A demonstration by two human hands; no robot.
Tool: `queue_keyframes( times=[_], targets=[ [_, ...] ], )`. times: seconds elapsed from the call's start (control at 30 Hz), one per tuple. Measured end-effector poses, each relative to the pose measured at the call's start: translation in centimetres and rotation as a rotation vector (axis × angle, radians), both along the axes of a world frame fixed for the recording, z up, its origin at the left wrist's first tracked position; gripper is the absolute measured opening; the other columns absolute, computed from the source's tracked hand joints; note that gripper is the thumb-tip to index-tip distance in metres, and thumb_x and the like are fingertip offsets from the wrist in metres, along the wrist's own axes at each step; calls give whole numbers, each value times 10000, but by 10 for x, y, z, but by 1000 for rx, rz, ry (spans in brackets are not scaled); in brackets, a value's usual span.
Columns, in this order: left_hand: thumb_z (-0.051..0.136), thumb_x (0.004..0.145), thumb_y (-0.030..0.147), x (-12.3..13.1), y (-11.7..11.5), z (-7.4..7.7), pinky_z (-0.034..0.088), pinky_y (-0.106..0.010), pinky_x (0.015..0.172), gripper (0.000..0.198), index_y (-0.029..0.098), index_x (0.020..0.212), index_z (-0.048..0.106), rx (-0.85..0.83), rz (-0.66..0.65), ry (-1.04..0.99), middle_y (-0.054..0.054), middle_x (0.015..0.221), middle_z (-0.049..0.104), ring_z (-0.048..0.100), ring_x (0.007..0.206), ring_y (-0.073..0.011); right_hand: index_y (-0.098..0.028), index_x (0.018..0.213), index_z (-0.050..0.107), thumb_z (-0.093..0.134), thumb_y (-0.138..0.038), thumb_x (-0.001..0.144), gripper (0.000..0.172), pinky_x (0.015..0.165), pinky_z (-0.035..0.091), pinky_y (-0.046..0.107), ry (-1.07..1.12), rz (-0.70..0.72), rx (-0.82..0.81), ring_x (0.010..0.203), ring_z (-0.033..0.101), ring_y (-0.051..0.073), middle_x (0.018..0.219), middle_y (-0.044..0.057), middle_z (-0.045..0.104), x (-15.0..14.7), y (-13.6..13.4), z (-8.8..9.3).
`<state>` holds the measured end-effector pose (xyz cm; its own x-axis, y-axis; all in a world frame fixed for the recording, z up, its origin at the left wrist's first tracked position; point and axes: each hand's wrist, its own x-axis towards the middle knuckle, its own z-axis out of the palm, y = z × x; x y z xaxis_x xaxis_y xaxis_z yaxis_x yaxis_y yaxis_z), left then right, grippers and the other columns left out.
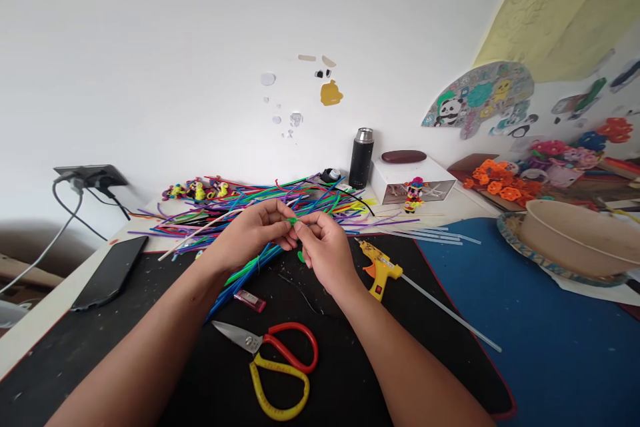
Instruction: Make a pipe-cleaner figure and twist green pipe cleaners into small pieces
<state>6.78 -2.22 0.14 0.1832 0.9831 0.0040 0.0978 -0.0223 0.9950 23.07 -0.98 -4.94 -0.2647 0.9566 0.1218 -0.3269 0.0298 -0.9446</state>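
A small green fuzzy piece (293, 221) is pinched between the fingertips of my left hand (260, 230) and my right hand (324, 247), which meet above the black mat. Another green bit (301, 256) shows just beneath the fingers of my right hand. Behind and below my hands lies a pile of colourful pipe cleaners (240, 203). Scissors (260, 343) with one red and one yellow handle lie on the mat, nearer to me. To the right of my right hand rests a yellow glue gun (381, 268) with a long clear glue stick in its back.
A black phone (111, 273) lies at the left. Behind the pile are a black thermos (361, 159), a white box (413, 180) and a small colourful figure (415, 195). A bowl (585, 237) and orange fuzzy flowers (503, 180) are at the right.
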Motion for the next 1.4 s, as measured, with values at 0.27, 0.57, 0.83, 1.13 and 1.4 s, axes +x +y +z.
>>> queue_keyframes(
  times=[0.27, 0.57, 0.83, 1.13, 1.4],
  targets=[
    [883, 775, 423, 0, -1, 5, 608, -297, 695, 396, 173, 992, 665, -37, 1, -7, -15, 786, 761, 747, 693, -178, -217, 889, 599, 709, -427, 848, 241, 376, 260, 224, 14, -3, -9, 350, 399, 86, 498, -102, 530, 1, 1, 1],
    [838, 799, 467, -8, -1, 6, 584, -302, 687, 327, 177, 891, 716, 52, 9, 211, -28, 762, 750, 727, 722, -196, -224, 881, 579, 708, -412, 852, 229, 377, 249, 225, -34, 13, -23, 345, 378, 90, 468, -115, 492, -1, 0, -1],
    [731, 846, 502, -3, -6, 9, 544, -300, 685, 314, 192, 876, 774, 179, 110, 484, -35, 787, 774, 713, 735, -222, -234, 871, 588, 741, -463, 851, 276, 380, 264, 236, -32, 18, -18, 361, 359, 100, 461, -122, 441, -1, 6, -10],
    [623, 956, 343, -1, -7, 7, 487, -286, 677, 208, 237, 978, 801, 466, 129, 862, -23, 863, 821, 730, 730, -220, -233, 854, 595, 744, -453, 838, 266, 372, 264, 232, -22, 0, -32, 357, 357, 98, 451, -123, 433, -1, 8, -13],
    [569, 1025, 362, -7, -3, -1, 552, -319, 807, 266, 224, 1087, 788, 745, 97, 983, -90, 1026, 829, 770, 898, -261, -222, 829, 580, 748, -427, 807, 267, 353, 238, 223, 72, 16, -84, 348, 340, 78, 449, -133, 414, 0, 8, -5]
  ],
)
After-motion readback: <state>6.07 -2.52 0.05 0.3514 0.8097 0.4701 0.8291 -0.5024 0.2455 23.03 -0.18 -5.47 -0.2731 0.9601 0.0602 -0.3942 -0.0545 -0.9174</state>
